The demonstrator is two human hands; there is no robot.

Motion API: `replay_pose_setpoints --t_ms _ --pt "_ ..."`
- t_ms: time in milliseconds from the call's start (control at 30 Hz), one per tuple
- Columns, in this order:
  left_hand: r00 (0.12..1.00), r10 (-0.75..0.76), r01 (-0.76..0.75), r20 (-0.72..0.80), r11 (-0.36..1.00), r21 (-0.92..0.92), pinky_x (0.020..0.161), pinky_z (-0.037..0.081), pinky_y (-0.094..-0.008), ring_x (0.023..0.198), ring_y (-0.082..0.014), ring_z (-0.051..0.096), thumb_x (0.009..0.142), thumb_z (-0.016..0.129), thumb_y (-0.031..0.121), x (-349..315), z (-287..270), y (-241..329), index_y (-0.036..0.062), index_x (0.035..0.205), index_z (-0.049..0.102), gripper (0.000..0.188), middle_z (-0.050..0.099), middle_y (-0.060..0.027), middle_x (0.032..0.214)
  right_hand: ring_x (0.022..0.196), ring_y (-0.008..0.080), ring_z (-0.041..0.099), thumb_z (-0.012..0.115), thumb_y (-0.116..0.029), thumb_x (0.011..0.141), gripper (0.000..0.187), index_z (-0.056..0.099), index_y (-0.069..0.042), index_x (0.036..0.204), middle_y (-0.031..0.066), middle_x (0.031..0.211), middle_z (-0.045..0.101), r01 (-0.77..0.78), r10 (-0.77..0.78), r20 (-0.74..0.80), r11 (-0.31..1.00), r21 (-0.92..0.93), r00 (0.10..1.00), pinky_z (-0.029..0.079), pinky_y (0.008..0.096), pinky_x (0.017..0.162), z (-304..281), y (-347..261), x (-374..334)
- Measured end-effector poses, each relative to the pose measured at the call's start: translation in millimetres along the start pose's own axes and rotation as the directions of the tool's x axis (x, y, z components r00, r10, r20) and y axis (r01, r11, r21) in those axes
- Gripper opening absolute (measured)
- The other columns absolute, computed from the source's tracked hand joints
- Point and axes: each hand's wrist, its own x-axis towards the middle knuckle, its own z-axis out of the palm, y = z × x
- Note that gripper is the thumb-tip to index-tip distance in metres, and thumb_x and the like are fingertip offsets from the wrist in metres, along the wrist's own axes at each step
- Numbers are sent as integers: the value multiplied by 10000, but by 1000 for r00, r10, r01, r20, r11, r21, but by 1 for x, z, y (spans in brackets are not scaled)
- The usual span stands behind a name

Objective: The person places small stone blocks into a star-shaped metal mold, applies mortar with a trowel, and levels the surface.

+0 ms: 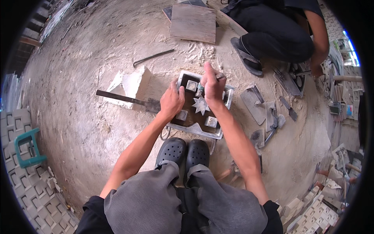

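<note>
A pale-rimmed rectangular mould (194, 130) lies on the ground in front of my feet, with a raised star and several square blocks inside its dark, brownish interior. My left hand (172, 100) grips the mould's left rim, the thumb toward the inside and the fingers along the edge. Over the upper right part of the mould, my right hand (213, 87) is closed in a fist around a short brush-like tool (200, 90). The tool's lower end, bluish and pale, points down into the mould near the star; its exact kind is partly hidden by the fist.
A flat bar (120, 96) lies beside a white block (134, 82), left of the mould. A bent rod (153, 57) and wooden board (193, 22) lie beyond. Trowels (253, 107) are scattered right. Another person (272, 39) crouches far right; a green stool (29, 148) stands left.
</note>
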Motion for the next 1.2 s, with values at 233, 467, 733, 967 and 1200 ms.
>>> replay_pose_setpoints --t_ms 233,467,733,967,1200 --pt "994 82 -74 -72 992 104 804 504 -516 924 -456 637 1009 459 288 5 2 -13 -20 1285 492 414 659 -279 1023 428 37 306 535 -154 999 515 398 -109 505 -57 469 381 228 -278 154 933 279 948 201 273 422 2 -89 -5" --pt "999 26 -24 -19 998 64 827 504 -520 952 -447 635 1007 450 280 5 4 3 -12 1293 496 411 654 -252 1084 422 44 329 557 -197 991 530 389 -103 497 -59 471 395 259 -243 138 959 -118 960 227 267 423 -29 28 1" --pt "999 -37 37 -5 997 63 855 497 -518 977 -444 633 1011 434 298 4 -6 -5 -14 1287 509 423 650 -256 1099 432 38 348 575 -153 957 484 421 -86 503 -54 490 409 171 -218 258 966 191 941 242 254 418 -10 -72 1" --pt "1000 -4 4 -19 1000 29 872 488 -515 1009 -448 623 1016 430 328 5 2 0 -9 1281 511 436 640 -269 1126 502 34 337 585 -97 903 401 389 -54 556 -64 532 384 177 -161 268 983 -39 950 243 268 447 -33 17 14" --pt "991 -122 123 49 992 -9 960 463 -488 1132 -424 581 985 478 332 5 -10 0 22 1362 476 489 597 -251 1242 495 25 375 597 -95 906 397 428 -50 549 -52 514 422 156 -161 135 987 48 978 256 251 443 -4 -53 -3"
